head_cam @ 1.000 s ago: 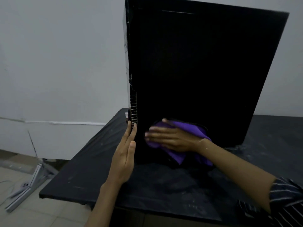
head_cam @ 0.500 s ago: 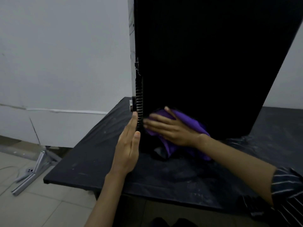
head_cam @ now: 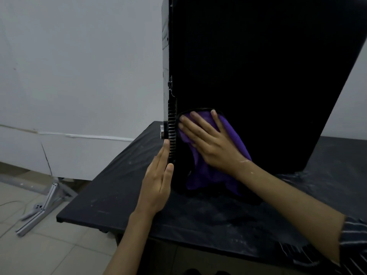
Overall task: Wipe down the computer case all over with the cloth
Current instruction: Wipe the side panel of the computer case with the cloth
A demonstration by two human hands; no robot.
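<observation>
A tall black computer case (head_cam: 258,76) stands upright on a black table (head_cam: 111,195), its broad side panel facing me. My right hand (head_cam: 210,141) presses a purple cloth (head_cam: 232,135) flat against the lower left part of that panel, fingers spread and straight. The cloth hangs down below the hand to the table. My left hand (head_cam: 158,181) lies flat with straight fingers against the case's left edge, beside the slotted rear grille (head_cam: 172,128). The top of the case is out of frame.
The table's surface carries pale dust smears and its near left corner (head_cam: 59,217) is close to my left arm. A grey metal bracket (head_cam: 39,211) lies on the tiled floor at the left. A white wall stands behind.
My right hand has slid the cloth upward along the panel near the left edge, fingers now pointing up. My left hand stays against the case's edge. The view has moved closer.
</observation>
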